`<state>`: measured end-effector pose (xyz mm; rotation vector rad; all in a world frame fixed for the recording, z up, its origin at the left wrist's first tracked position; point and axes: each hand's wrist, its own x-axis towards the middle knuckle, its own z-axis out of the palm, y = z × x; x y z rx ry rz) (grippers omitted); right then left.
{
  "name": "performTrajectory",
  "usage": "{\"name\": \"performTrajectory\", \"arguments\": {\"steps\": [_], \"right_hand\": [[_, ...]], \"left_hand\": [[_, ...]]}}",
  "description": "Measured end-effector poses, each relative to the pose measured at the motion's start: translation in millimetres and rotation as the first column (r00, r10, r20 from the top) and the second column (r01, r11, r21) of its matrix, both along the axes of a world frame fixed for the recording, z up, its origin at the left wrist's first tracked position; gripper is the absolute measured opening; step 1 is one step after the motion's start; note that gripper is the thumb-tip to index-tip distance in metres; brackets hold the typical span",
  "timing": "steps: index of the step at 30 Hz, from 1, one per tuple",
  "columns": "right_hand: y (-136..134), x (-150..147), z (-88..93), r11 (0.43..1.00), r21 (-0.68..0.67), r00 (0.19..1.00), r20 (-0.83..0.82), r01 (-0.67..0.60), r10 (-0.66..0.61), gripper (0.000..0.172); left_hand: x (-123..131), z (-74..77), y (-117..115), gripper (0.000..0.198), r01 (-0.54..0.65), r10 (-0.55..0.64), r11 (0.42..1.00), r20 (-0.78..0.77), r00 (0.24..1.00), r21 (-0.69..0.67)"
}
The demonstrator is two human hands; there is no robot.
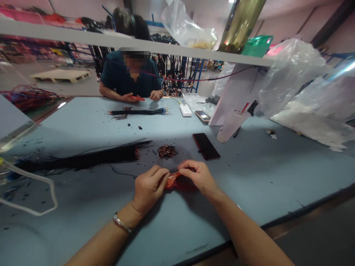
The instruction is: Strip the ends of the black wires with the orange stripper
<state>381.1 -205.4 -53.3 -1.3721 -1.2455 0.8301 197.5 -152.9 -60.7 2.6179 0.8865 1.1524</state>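
Note:
A thin black wire (122, 172) trails across the table into my left hand (149, 186), whose fingers are closed on it. My right hand (198, 175) pinches the same wire a short way to the right, thumb against forefinger. Beneath and between both hands is an orange-red tool (172, 180); the fingers cover much of it, so I cannot tell its kind or which hand bears it. Just beyond my hands is a small pile of cut wire bits (167, 151). Left of that stretches a long bundle of black wires (94, 157) with coppery ends.
Right of the pile lies a dark phone (206, 146). Farther right stand a plastic cup (233, 123) with a red straw and a shelf support (231, 92). Across the table a person (133, 77) holds a red tool behind another wire bundle (138, 111). A white cable (52, 192) loops at left.

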Motion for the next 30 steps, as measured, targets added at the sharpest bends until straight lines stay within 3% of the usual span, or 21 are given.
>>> {"name": "performTrajectory", "arguments": {"steps": [10,18,24,30], "right_hand": [[1.3,4.1,-1.2,0.996,-0.016,0.979,-0.184,-0.09,0.085,0.007],[2.2,4.3,-0.9,0.999,-0.039,0.996,-0.08,0.027,-0.03,0.011],[3.5,6.0,-1.2,0.994,-0.025,0.993,-0.055,0.107,-0.109,0.013],[0.7,0.9,1.0,1.0,0.013,0.997,0.073,0.005,-0.006,0.016]], "left_hand": [[-0.4,-5.5,1.5,0.016,0.003,-0.002,0.996,0.02,1.0,-0.086],[0.0,-4.6,2.2,0.016,0.002,0.005,0.994,0.061,0.998,-0.106],[-2.1,-7.0,5.9,0.014,-0.046,0.066,0.979,0.094,0.993,-0.197],[-1.9,-6.5,4.9,0.015,-0.02,0.033,0.988,0.086,0.996,-0.154]]}}
